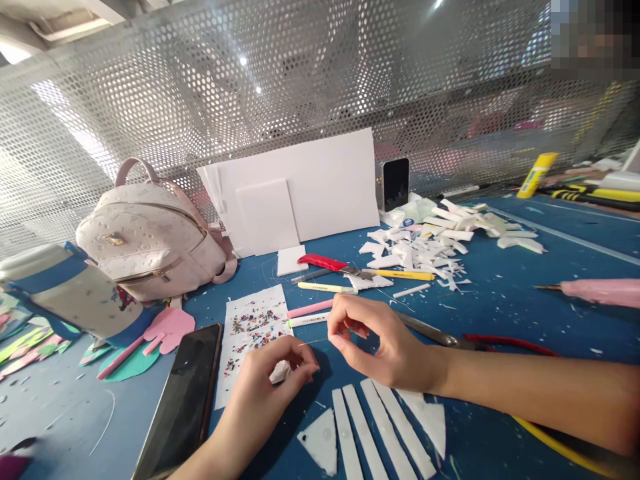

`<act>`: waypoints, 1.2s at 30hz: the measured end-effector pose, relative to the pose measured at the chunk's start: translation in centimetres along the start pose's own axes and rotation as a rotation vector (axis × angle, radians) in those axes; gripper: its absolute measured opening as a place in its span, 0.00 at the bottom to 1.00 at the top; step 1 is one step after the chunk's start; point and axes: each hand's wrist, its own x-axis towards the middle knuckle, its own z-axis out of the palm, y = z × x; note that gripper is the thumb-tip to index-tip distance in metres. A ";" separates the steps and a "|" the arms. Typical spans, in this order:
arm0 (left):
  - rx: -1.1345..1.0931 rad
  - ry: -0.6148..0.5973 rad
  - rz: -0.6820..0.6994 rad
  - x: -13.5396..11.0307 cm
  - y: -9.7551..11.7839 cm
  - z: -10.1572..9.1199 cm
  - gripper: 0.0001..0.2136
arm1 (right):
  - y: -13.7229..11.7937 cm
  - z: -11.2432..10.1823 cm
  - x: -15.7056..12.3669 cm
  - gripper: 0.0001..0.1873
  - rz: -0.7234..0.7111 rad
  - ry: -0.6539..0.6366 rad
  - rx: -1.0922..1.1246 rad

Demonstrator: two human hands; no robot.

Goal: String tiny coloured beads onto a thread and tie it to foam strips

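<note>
My left hand [275,383] is low over the table, its fingers curled and thumb and fingertips pressed together. A small white lump [281,371] shows inside the curl; whether it is gripped I cannot tell. To its right, my right hand [387,343] is closed in a pinch, and whatever sits between the fingertips is too small to name. A faint thin thread seems to run between both hands. Below them lie several white foam strips [370,427] side by side, a white triangular piece [321,441] with clear dots on it, and another white pointed piece [427,417].
Left of my hands are a phone [183,393], a paper sheet [255,313] with coloured bits, a tumbler [85,293] and a backpack [150,233]. Beyond lie a red-handled cutter [325,262], pens [327,287], white scraps [425,233] and a white board [335,187]. Red-handled pliers [450,337] lie beside my right forearm.
</note>
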 end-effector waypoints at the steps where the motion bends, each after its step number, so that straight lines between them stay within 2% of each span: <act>1: -0.057 0.031 -0.034 0.0 0.0 -0.1 0.05 | 0.0 0.0 0.0 0.03 0.012 0.008 0.006; 5: -0.189 0.118 -0.031 -0.2 -0.5 -0.4 0.03 | 0.0 -0.1 0.1 0.03 0.062 0.026 0.012; 16: -0.220 0.312 -0.037 -0.9 -0.3 0.0 0.05 | 0.1 -0.3 -0.2 0.04 0.078 -0.009 0.035; 25: -0.190 0.299 -0.026 -0.9 -0.7 -0.2 0.05 | -0.1 -0.3 -0.1 0.06 0.007 -0.075 0.009; 36: -0.102 0.248 0.029 -1.2 -1.0 -0.5 0.03 | -0.2 -0.3 -0.1 0.06 0.004 -0.084 0.002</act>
